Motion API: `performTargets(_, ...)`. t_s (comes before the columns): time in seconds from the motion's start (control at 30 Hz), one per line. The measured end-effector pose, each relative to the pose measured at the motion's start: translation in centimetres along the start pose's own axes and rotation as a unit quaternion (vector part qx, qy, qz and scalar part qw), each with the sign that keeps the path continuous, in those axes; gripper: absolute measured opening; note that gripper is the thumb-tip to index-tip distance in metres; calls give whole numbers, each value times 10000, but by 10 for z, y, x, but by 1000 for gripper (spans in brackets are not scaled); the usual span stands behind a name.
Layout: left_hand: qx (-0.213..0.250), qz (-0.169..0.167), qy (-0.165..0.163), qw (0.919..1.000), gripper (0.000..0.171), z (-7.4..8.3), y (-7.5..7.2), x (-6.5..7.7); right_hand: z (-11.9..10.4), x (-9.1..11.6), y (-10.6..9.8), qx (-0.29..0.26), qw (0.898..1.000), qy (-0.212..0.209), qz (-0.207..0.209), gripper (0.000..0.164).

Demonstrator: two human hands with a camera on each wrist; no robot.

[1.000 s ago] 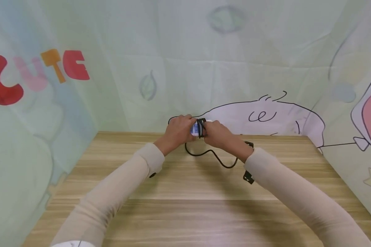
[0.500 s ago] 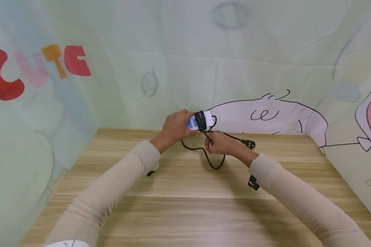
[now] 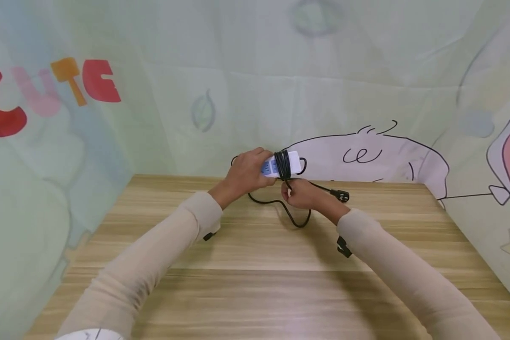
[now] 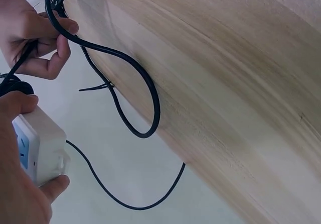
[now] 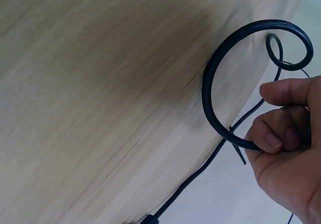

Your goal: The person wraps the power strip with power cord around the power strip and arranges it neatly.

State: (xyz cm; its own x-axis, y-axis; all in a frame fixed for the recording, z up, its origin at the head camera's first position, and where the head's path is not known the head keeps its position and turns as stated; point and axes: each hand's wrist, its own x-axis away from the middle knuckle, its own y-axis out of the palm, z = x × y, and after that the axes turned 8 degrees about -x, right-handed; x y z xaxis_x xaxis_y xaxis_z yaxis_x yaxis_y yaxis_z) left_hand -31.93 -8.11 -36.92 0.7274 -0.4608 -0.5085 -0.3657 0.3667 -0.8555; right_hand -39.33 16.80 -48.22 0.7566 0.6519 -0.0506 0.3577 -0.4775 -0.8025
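White and blue, the power strip (image 3: 295,163) is gripped by the left hand (image 3: 247,171), with black cord (image 3: 283,165) wound round it just beside that hand. A second ago the right hand (image 3: 302,194) was up against the strip; now it sits just below, fingers curled on the cord, apparently taking charge of its slack. The plug (image 3: 340,195) lies to the right hand's right.
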Motion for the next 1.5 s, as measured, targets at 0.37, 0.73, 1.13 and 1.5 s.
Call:
performTargets(0.37, 574, -87, -225, 9981, 60, -1, -3, 3, -29, 11, -9, -215, 9998, 17, -41, 9)
performTargets(0.73, 955, 47, 541, 9939, 61, -3, -12, 9, -59, 37, -38, -1584, 9857, 444, -365, 7)
performTargets(1.13, 992, -28, 1217, 9876, 59, -2, -15, 13, -44, 35, -60, -1586, 9829, 925, 170, 31)
performTargets(1.5, 132, -472, 1573, 9863, 59, -2, -17, 18, -67, 21, -74, -1774, 9565, 2141, 885, 7)
